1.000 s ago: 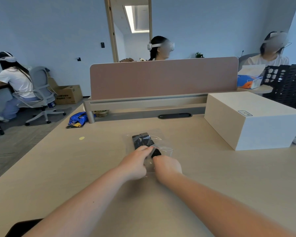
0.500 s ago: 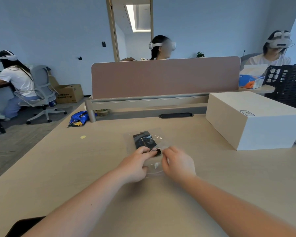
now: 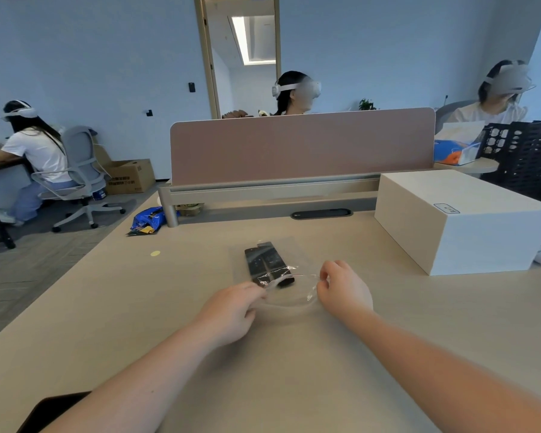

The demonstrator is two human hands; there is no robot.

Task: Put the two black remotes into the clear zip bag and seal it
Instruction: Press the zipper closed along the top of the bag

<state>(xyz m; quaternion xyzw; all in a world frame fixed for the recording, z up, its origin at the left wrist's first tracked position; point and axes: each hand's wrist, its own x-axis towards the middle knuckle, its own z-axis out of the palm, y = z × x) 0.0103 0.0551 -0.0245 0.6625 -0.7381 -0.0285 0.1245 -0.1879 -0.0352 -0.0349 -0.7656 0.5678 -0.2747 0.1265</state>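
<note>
We see the bag [image 3: 289, 287] lying flat on the desk [image 3: 113, 307], near the middle, with both remotes [image 3: 267, 264] inside it, side by side and touching, their long sides running away from us and slightly to the left. Their near ends lie just short of the bag's near edge, where the clear plastic bulges and catches the light.

Our left hand [image 3: 231, 310] rests knuckles-up at the bag's near left corner, fingers curled and pinched on the plastic there. Our right hand [image 3: 342, 290] sits at the near right corner, fingers [image 3: 325, 273] bent in and closed on that end of the edge. The strip of plastic between the two hands is stretched in a shallow curve; whether the zip is closed along it we cannot tell.

A white box [image 3: 459, 220] stands well to the right of the bag, and a pink divider [image 3: 300, 145] runs across the far edge of the desk
</note>
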